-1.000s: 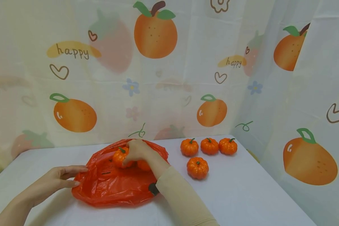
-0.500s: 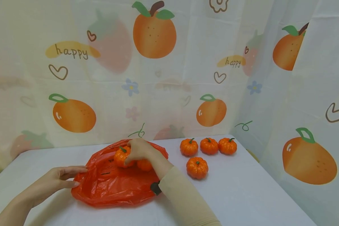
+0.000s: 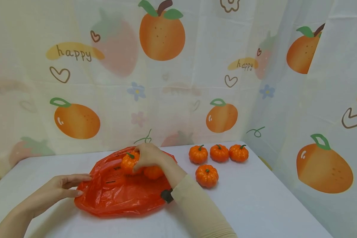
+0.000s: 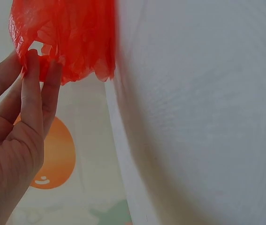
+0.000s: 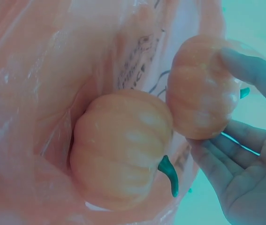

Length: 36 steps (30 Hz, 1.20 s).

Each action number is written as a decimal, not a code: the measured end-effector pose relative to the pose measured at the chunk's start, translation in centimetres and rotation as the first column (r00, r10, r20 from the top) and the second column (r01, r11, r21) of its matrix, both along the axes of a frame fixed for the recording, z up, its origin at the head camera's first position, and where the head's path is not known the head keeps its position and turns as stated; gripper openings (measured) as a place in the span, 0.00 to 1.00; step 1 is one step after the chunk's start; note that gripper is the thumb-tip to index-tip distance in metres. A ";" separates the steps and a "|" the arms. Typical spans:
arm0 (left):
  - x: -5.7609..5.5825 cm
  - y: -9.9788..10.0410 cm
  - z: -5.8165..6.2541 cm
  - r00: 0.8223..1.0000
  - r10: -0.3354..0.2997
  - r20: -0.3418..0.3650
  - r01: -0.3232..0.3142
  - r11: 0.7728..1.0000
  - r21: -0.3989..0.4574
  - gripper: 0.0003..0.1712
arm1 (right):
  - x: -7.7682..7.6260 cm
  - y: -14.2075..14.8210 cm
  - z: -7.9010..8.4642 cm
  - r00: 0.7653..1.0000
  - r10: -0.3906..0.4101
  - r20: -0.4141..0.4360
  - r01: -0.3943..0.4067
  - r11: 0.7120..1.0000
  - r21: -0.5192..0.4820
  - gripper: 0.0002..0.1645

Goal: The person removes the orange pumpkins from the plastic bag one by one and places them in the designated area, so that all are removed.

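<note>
In the head view my right hand (image 3: 150,157) grips a small orange toy pumpkin (image 3: 129,162) with a green stem, over the mouth of a red plastic bag (image 3: 122,195). The right wrist view shows thumb and fingers on opposite sides of this held pumpkin (image 5: 201,93). Just beside it, a second toy pumpkin (image 5: 123,150) lies inside the bag, its stem bent to one side. At the bag's left edge, my left hand (image 3: 58,190) pinches the plastic between thumb and fingers. The left wrist view has those fingertips (image 4: 32,61) at the crumpled red edge.
On the white table (image 3: 256,205), right of the bag, several more toy pumpkins stand: a back row with a middle pumpkin (image 3: 219,153), and a nearer pumpkin (image 3: 207,176). A fruit-printed curtain (image 3: 178,72) hangs close behind the table and along its right side.
My right hand has shifted slightly right and up with its pumpkin, and more of the pumpkin inside the bag shows below it. The left hand keeps its place at the bag's edge.
</note>
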State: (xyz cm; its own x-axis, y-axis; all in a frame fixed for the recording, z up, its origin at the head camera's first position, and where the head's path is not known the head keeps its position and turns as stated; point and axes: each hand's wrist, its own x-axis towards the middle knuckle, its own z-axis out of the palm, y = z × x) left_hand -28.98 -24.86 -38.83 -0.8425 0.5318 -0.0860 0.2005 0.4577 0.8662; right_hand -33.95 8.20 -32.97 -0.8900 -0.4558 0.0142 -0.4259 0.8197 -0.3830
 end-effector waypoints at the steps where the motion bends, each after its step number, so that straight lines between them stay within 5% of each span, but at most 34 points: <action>1: 0.0 0.0 0.0 1.000 -0.001 0.000 0.001 1.000 0.001 0.29 | 0.1 0.1 0.1 1.000 -0.002 -0.001 0.002 1.000 0.001 0.41; 18: -0.1 -0.1 0.0 1.000 0.004 -0.005 -0.004 1.000 -0.009 0.29 | 0.1 1.8 1.0 0.999 0.012 -0.037 -0.014 0.998 -0.065 0.42; 36: -0.1 -0.2 -0.2 1.000 0.014 0.011 -0.014 1.000 -0.017 0.29 | 0.6 4.8 1.5 1.000 -0.001 0.016 0.005 0.976 -0.217 0.45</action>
